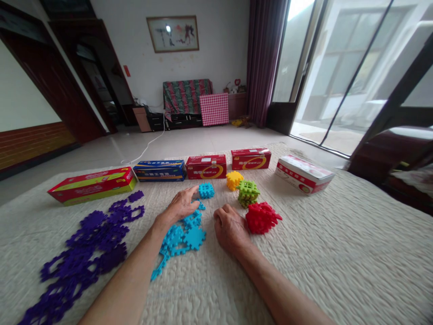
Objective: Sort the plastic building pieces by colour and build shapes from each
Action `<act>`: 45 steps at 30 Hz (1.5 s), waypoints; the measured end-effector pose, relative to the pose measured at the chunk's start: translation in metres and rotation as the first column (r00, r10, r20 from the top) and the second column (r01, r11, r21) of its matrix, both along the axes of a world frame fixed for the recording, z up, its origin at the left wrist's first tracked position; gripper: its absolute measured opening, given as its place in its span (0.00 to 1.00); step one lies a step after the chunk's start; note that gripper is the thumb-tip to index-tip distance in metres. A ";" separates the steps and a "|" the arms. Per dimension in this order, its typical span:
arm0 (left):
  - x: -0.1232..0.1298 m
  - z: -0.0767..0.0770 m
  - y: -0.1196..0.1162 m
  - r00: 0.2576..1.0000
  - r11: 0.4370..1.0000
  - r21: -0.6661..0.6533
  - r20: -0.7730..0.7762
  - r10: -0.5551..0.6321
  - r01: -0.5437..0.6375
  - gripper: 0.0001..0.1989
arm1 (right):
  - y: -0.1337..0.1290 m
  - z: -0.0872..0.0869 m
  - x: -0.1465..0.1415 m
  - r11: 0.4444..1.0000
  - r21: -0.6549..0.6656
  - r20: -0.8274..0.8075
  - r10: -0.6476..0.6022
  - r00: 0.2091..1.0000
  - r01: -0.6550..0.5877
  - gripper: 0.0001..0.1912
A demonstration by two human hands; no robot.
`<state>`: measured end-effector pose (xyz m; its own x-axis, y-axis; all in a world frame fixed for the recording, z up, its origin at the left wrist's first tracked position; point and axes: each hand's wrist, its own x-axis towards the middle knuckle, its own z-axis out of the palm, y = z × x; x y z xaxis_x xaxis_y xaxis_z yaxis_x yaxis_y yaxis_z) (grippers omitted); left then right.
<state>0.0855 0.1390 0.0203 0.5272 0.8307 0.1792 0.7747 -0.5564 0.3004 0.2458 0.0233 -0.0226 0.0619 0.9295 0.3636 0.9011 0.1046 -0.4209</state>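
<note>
My left hand (182, 204) reaches over the light blue pieces with thumb and forefinger apart. Its fingertips are close to the left side of a small light blue block cube (206, 191); whether they touch it I cannot tell. Flat light blue interlocking pieces (194, 238) lie in a loose pile beneath and in front of that hand. My right hand (232, 228) rests on the quilted cloth with its fingers curled in, and nothing shows in them. Just right of it sits a red block shape (263, 218). Behind stand a green block cube (248, 193) and a yellow one (234, 180).
Purple interlocking pieces (98, 239) spread along the left. Across the back stand a red-and-green box (94, 186), a blue box (159, 171) and two red boxes (206, 167). A white-and-red box (303, 175) is at the right on the quilted cloth (352, 253).
</note>
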 end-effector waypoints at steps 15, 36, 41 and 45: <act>-0.019 0.017 -0.008 0.961 0.997 -0.077 -0.273 -0.035 0.015 0.13 | -0.001 0.003 0.001 1.000 -0.008 -0.008 -0.002 1.000 0.002 0.07; 0.004 0.016 -0.021 0.975 0.992 -0.111 -0.221 0.028 -0.053 0.11 | 0.003 -0.003 0.001 1.000 0.012 -0.085 -0.007 0.996 0.008 0.12; 0.001 0.021 -0.020 0.975 0.990 -0.119 -0.218 0.049 -0.076 0.13 | 0.002 -0.001 0.001 1.000 0.000 -0.082 -0.005 0.997 0.005 0.11; -0.004 0.032 -0.022 0.974 0.989 -0.132 -0.205 -0.092 0.066 0.14 | 0.002 0.001 0.001 1.000 0.003 -0.087 0.001 0.996 -0.001 0.11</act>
<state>0.0810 0.1172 0.0520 0.6068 0.7937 -0.0438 0.7829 -0.5872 0.2054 0.2472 0.0250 -0.0221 0.0925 0.9286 0.3594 0.8608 0.1068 -0.4976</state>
